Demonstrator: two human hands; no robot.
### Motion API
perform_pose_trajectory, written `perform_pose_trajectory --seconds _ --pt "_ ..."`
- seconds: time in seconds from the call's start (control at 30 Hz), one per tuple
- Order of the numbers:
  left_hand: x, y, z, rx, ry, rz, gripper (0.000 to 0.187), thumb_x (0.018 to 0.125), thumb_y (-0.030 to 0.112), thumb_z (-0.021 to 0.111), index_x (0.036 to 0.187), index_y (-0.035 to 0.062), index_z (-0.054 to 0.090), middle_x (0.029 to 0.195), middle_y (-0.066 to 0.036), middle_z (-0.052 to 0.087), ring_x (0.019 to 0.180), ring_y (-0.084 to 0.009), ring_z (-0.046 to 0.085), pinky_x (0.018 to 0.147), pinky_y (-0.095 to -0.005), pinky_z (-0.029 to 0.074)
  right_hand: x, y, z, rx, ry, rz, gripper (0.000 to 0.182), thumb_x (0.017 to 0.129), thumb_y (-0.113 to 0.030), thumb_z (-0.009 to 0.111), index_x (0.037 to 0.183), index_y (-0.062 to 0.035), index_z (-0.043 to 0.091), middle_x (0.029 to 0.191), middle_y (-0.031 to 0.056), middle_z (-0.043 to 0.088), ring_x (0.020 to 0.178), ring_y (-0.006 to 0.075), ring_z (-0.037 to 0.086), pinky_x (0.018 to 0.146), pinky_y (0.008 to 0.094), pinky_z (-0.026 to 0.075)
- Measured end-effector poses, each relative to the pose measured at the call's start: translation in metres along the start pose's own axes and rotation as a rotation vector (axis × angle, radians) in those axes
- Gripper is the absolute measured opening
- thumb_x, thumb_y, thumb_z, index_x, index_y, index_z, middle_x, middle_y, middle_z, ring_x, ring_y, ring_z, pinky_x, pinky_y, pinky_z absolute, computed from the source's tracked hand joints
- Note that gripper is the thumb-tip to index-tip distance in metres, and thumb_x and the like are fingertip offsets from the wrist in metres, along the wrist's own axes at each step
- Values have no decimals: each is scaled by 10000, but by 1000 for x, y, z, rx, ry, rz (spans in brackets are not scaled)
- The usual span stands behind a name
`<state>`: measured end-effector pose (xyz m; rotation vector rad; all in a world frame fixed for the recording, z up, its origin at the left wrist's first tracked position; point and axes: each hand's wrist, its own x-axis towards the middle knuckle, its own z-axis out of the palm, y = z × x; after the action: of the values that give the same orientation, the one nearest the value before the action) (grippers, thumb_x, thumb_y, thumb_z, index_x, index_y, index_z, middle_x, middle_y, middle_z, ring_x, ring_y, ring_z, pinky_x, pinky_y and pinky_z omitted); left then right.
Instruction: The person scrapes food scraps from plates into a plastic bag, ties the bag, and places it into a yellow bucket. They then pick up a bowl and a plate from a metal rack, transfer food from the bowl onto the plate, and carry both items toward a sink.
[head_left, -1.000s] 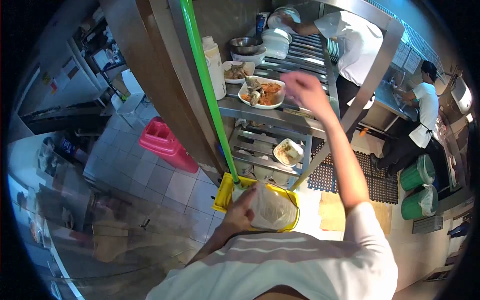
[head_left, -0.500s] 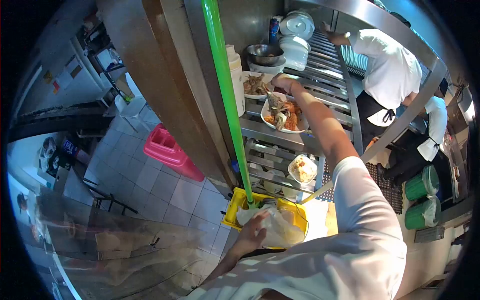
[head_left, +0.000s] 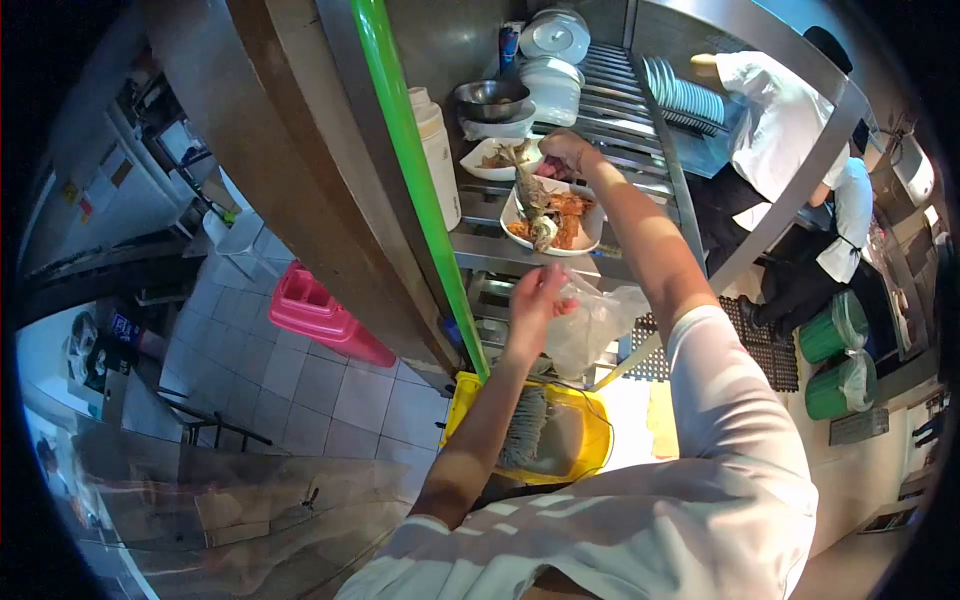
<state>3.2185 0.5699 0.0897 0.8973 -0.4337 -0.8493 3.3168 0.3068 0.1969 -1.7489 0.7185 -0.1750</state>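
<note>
At the front edge of a slatted metal shelf [head_left: 600,60], a person's two bare hands are close together near dishes of food. The main change is on the left: the left hand [head_left: 537,306], a moment ago low over a yellow bucket [head_left: 597,440], is now raised to just below the front dish [head_left: 599,233]. Its fingers are closed on the top of a clear plastic bag [head_left: 588,332], which has come up with it and uncovers a grey mop head [head_left: 525,432] in the bucket. The right hand [head_left: 568,150] stays at the far side of the same dish, fingers bent over something dark red [head_left: 552,169]; whether they grip it or only touch it, I cannot tell. The lift seems to bring bag and dish into one working spot, each within easy reach of the other hand.

The bag hangs loose and crumpled in front of the shelf, its lower part spreading to the right; its contents, if any, are unclear. The front dish is white and rests on the shelf, holding a fish [head_left: 538,212] beside orange-red food [head_left: 573,208]. Just behind it is another white dish [head_left: 470,161] with brownish scraps
</note>
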Motion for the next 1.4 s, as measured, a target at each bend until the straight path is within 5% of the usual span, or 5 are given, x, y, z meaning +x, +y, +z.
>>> perform_pose_trajectory --seconds 0.47,0.7,0.97,1.3,1.4 --pt "13 24 6 279 85 -110 507 853 484 598 923 -18 600 856 -92 649 536 -128 602 510 -228 496 -23 11 -69 -103 172 128 191 828 -186 478 922 -75 602 694 54 646 527 141 624 538 348 502" --pt "-4 19 -5 258 -54 4 359 845 335 653 1037 38 586 980 -65 621 695 -108 597 577 -233 506 -107 13 -102 49 802 -254 251 796 -180 559 895 29 654 719 133 670 526 202 657 423 334 512" --pt "-90 -2 -32 582 -148 121 602 793 -16 613 1344 26 375 1142 -82 569 763 -125 629 565 -239 530 -268 15 -61 67 616 -503 296 812 -106 496 1039 47 608 694 114 644 496 162 613 421 291 482" --pt "-163 -8 -20 633 -159 -29 713 773 -26 606 1395 -28 257 1410 -187 353 907 -172 622 610 -244 531 -376 51 -22 -86 506 -537 272 819 -126 517 1006 41 620 671 72 634 566 83 575 501 254 453" --pt "-167 -17 -25 751 -190 183 745 755 -25 606 1401 -37 235 1492 -210 165 1221 -246 459 635 -249 534 -385 67 -20 -101 515 -624 278 820 -130 517 1013 45 615 672 78 637 565 90 576 516 269 459"
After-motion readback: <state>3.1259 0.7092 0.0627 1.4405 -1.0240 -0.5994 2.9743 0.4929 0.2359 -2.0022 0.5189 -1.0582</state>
